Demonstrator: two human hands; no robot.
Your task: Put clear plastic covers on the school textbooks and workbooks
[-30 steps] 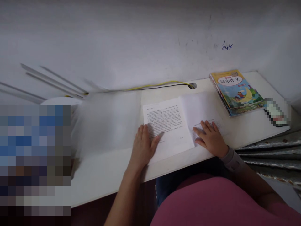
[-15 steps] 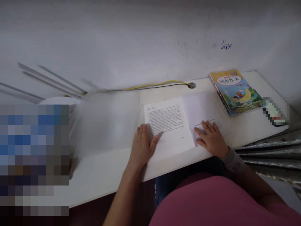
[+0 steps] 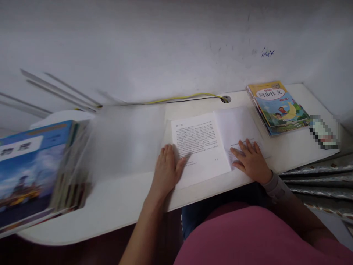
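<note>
An open book (image 3: 198,147) lies on the white desk, with printed text on its left page and a few lines low on its right page. My left hand (image 3: 167,167) rests along the lower left edge of the left page, fingers stretched out and thumb on the paper. Flat on the right page, with fingers spread, is my right hand (image 3: 252,160); its wrist wears a grey band. Neither hand grips anything. To the left of the book lies a translucent plastic sheet (image 3: 129,140), blurred at its edges.
At the left end stands a tall stack of books (image 3: 30,173) with a blue cover on top. Farther right are colourful booklets (image 3: 281,106) and a phone-like object (image 3: 325,132), partly pixelated. A yellow cable (image 3: 179,98) runs along the wall into a hole in the desk (image 3: 124,209).
Both hands keep their places on the open book. The scene has shifted very slightly to the right in view, and the left book stack, pixelated before, now shows plainly.
</note>
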